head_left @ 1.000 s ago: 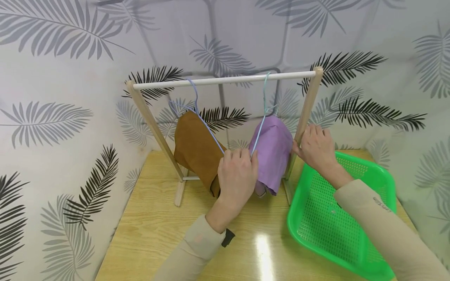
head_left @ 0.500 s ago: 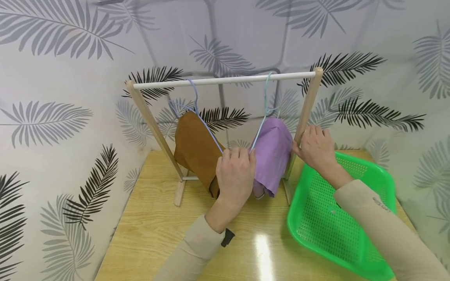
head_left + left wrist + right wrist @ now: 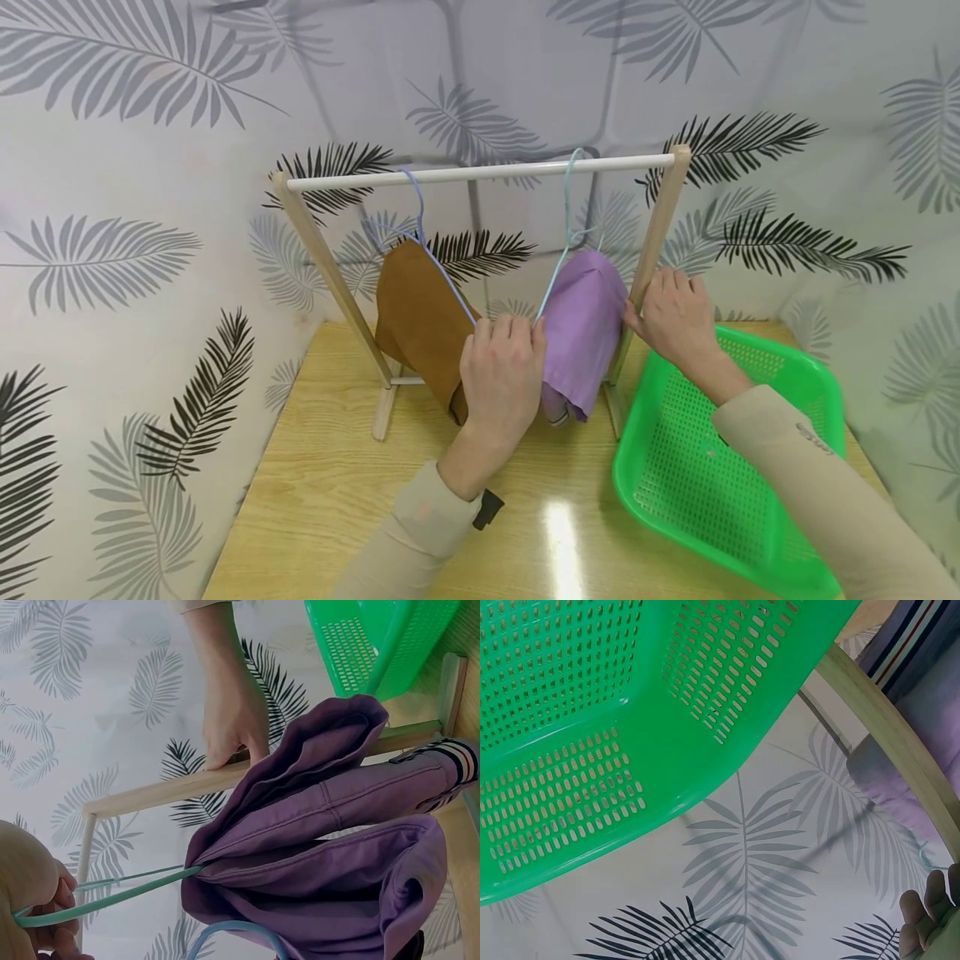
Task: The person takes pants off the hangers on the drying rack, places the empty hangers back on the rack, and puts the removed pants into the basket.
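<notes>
Gripped the teal hanger (image 3: 553, 281) in the curled left hand (image 3: 502, 375), and seemingly the blue hanger (image 3: 448, 279) too, though partly hidden. Clasped the right post (image 3: 660, 218) of the rack (image 3: 327, 275) in the right hand (image 3: 678, 315). Saw the purple garment (image 3: 583, 325) on the teal hanger below the white bar (image 3: 487, 172), the brown garment (image 3: 420, 321) further left, and the green basket (image 3: 697, 483) on the table (image 3: 337, 500) near the post.

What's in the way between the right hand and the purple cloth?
A wooden post stands between them, holding up the right end of the white bar. The right hand grips the post from one side, and the purple cloth hangs on the other.
</notes>
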The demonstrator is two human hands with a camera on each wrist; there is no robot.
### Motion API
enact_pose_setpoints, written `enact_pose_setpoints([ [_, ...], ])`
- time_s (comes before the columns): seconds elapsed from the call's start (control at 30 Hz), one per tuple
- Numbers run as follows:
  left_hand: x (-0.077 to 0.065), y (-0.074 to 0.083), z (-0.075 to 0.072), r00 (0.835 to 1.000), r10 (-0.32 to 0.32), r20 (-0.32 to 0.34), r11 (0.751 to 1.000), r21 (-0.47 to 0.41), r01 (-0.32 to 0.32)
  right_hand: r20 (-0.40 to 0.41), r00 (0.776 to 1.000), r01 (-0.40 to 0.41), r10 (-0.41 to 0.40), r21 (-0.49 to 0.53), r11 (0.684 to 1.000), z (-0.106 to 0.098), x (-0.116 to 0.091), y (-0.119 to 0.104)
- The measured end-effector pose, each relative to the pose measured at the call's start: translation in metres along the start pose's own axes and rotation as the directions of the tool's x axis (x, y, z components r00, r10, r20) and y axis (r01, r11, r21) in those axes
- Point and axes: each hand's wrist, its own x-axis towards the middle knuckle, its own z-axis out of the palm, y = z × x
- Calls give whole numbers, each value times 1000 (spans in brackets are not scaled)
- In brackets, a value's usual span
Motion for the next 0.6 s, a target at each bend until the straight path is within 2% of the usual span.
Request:
enact_pose_setpoints([
  [0.23, 1, 1, -5, 999, -14, -41, 1000, -22, 13, 40, 999, -6, 6, -14, 1000, 1, 0, 1],
  [0.6, 1, -1, -13, 997, -39, -69, 998, -57, 35, 53, 999, -7, 8, -18, 1000, 0, 0, 0],
])
